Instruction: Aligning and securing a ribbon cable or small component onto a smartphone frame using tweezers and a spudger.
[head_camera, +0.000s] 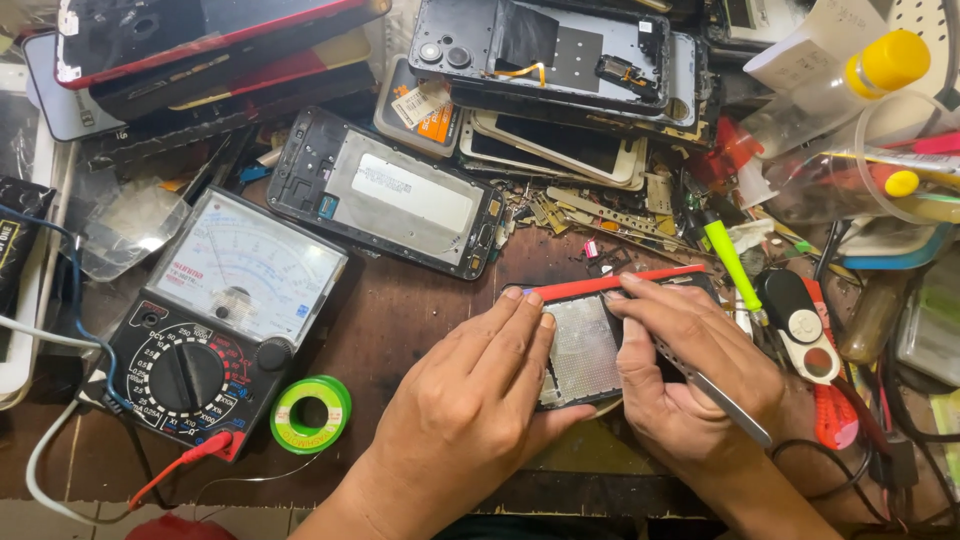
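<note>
A phone (585, 345) with a red frame lies open on the brown wooden bench, its silver metal inner plate showing. My left hand (470, 400) rests flat on the phone's left side, fingertips at its top red edge. My right hand (685, 375) grips the phone's right side, and a pair of silver tweezers (725, 400) lies tucked under its fingers, pointing down-right.
An analog multimeter (215, 320) with a red probe lead sits at the left, a green solder spool (310, 412) beside it. Several dismantled phones (385, 195) pile up at the back. A green-handled screwdriver (728, 260), bottles and small tools crowd the right.
</note>
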